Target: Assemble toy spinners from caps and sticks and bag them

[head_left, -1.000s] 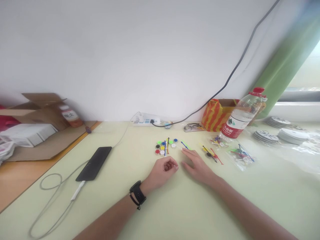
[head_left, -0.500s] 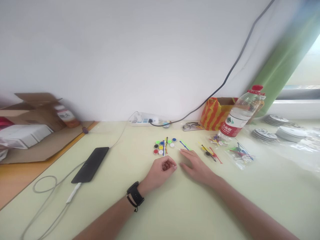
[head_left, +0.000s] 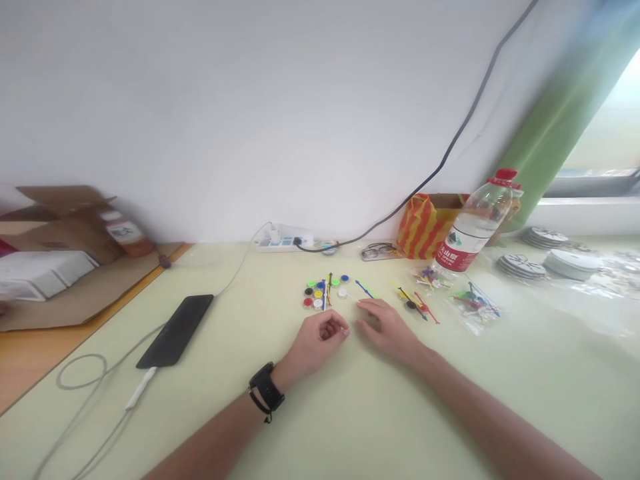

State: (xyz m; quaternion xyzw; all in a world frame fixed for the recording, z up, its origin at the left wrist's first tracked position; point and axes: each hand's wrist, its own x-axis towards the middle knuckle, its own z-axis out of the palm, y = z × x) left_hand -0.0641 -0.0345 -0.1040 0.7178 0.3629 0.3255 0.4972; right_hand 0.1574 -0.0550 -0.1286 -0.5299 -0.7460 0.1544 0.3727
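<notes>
My left hand (head_left: pixel 319 340), with a black watch (head_left: pixel 267 388) on its wrist, is curled with thumb and index fingertip together. Whatever may be between them is too small to make out. To its right, my right hand (head_left: pixel 387 330) rests low over the table, fingers stretched forward and thumb apart. Just beyond its fingertips are a blue arrow-shaped pointer (head_left: pixel 365 288) and a white round disc (head_left: pixel 342 293). Several coloured discs lie past my left hand, among them a red disc (head_left: pixel 307 303) and a yellow disc (head_left: pixel 318 294), beside thin pointers (head_left: pixel 325 293).
A black phone (head_left: pixel 176 331) on a cable lies to the left, near an open cardboard box (head_left: pixel 65 220). At the right are more pointers (head_left: pixel 419 307), a clear bag of parts (head_left: pixel 474 307), a water bottle (head_left: pixel 467 230) and stacked white discs (head_left: pixel 573 263). A power strip (head_left: pixel 283 244) lies by the wall.
The whole view has shifted slightly, so everything sits a little further left. Both hands keep nearly the same pose; the small parts look unmoved.
</notes>
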